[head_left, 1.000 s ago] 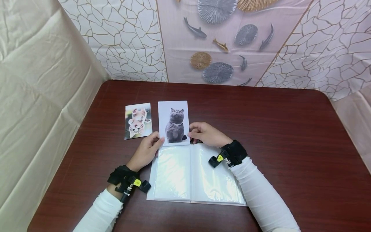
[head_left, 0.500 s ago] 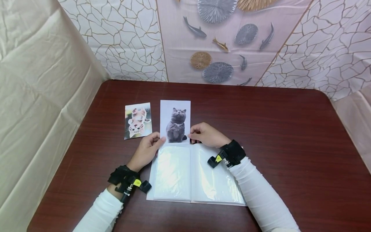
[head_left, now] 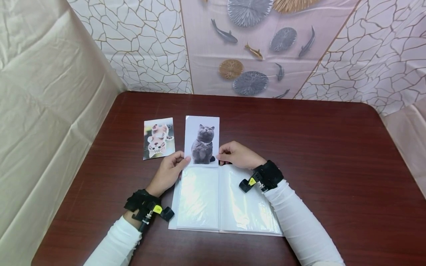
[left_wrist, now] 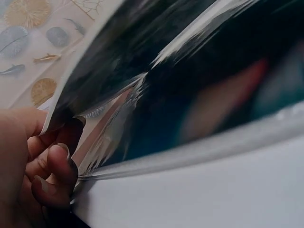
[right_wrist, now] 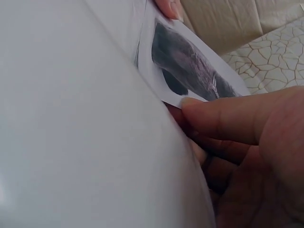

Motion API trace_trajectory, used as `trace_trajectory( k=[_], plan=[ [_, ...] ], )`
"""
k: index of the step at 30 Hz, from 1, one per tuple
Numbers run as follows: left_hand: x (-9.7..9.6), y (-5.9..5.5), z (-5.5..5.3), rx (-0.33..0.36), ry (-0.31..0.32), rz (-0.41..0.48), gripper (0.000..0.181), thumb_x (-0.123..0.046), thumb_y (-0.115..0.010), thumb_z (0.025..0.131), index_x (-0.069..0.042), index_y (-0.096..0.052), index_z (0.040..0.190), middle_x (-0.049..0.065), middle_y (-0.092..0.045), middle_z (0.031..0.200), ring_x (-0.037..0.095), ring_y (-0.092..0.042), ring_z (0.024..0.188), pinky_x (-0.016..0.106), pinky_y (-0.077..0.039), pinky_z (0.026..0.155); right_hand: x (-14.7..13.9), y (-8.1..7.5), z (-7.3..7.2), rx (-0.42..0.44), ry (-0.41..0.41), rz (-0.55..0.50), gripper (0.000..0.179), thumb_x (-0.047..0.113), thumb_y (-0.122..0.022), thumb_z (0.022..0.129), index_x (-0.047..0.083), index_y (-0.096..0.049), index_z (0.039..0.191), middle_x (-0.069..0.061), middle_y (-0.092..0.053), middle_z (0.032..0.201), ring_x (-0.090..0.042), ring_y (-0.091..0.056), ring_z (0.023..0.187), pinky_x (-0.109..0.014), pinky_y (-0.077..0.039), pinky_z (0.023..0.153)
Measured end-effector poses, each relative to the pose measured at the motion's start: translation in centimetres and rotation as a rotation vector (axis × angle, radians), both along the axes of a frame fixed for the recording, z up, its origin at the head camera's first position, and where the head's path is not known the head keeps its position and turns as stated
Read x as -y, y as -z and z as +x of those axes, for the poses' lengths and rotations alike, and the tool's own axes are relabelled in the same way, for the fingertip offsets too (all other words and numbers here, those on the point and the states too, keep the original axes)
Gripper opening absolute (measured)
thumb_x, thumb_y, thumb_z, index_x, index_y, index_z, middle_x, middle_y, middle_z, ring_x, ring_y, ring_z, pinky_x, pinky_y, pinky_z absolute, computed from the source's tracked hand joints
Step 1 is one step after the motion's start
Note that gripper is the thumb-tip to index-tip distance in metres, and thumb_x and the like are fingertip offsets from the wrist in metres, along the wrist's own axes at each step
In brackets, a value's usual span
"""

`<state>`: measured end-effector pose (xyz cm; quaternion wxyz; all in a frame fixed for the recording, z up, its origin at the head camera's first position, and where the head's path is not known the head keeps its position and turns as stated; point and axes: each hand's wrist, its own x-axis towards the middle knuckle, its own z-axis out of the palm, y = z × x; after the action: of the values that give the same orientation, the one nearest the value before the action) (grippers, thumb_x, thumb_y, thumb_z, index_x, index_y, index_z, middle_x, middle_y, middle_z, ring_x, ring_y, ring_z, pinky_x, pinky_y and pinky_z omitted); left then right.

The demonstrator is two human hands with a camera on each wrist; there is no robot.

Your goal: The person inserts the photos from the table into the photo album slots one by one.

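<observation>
A photo of a grey sitting cat (head_left: pixel 202 142) stands at the top of the left page of an opened photo album (head_left: pixel 199 199) with clear pockets. Its lower edge meets the top of that page's pocket; whether it is inside the pocket cannot be told. My left hand (head_left: pixel 168 171) pinches the photo's lower left edge, thumb in front. On the opposite side, my right hand (head_left: pixel 241 154) pinches the lower right edge. In the right wrist view, the right thumb (right_wrist: pixel 223 118) lies at the photo's corner. Glossy plastic (left_wrist: pixel 156 128) fills much of the left wrist view beside the curled left fingers (left_wrist: pixel 59 161).
Left of the held photo, a second photo of a pink and white cat (head_left: pixel 159 138) lies upside down on the dark red-brown table (head_left: pixel 332 166). A patterned cloth (head_left: pixel 233 48) hangs behind the table's back edge, and a cream cloth (head_left: pixel 50 111) at the left.
The cat photo has shifted slightly to the right and become a little straighter over the left page. Both hands stay nearly in place at its lower edges. The album and second photo have not moved.
</observation>
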<state>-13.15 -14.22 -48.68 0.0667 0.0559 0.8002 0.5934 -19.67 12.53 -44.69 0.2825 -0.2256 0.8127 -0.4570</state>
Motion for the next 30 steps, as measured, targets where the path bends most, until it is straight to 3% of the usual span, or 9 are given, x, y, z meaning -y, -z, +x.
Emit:
trace_trajectory(
  k=[9,18,30],
  plan=[
    [0.13,-0.12,0.10,-0.008,-0.003,-0.008,0.019,-0.025,-0.062,0.103,-0.008,-0.065,0.112,0.006,-0.053,0.076,0.011,-0.041,0.056,0.022,-0.035,0.059,-0.13,0.08,-0.11,-0.008,-0.022,0.030,0.021,0.013,-0.061,0.102,0.007,-0.070,0.084,-0.003,-0.061,0.072,-0.016,-0.046,0.063,-0.026,-0.035,0.060],
    [0.08,-0.24,0.13,-0.004,-0.014,-0.018,0.018,-0.025,-0.061,0.103,-0.007,-0.062,0.102,0.004,-0.044,0.071,0.012,-0.035,0.057,0.023,-0.031,0.060,0.04,0.16,-0.14,-0.018,0.011,0.013,0.018,0.014,-0.060,0.103,0.007,-0.070,0.090,-0.005,-0.068,0.082,-0.019,-0.058,0.073,-0.028,-0.043,0.067],
    [0.02,-0.27,0.11,0.000,0.000,-0.010,0.021,-0.026,-0.058,0.105,-0.007,-0.063,0.098,0.006,-0.049,0.073,0.015,-0.044,0.062,0.024,-0.038,0.063,-0.13,-0.11,0.01,-0.007,-0.020,-0.001,0.019,0.012,-0.060,0.102,0.004,-0.068,0.087,-0.007,-0.065,0.079,-0.015,-0.049,0.069,-0.026,-0.038,0.065]
  ],
)
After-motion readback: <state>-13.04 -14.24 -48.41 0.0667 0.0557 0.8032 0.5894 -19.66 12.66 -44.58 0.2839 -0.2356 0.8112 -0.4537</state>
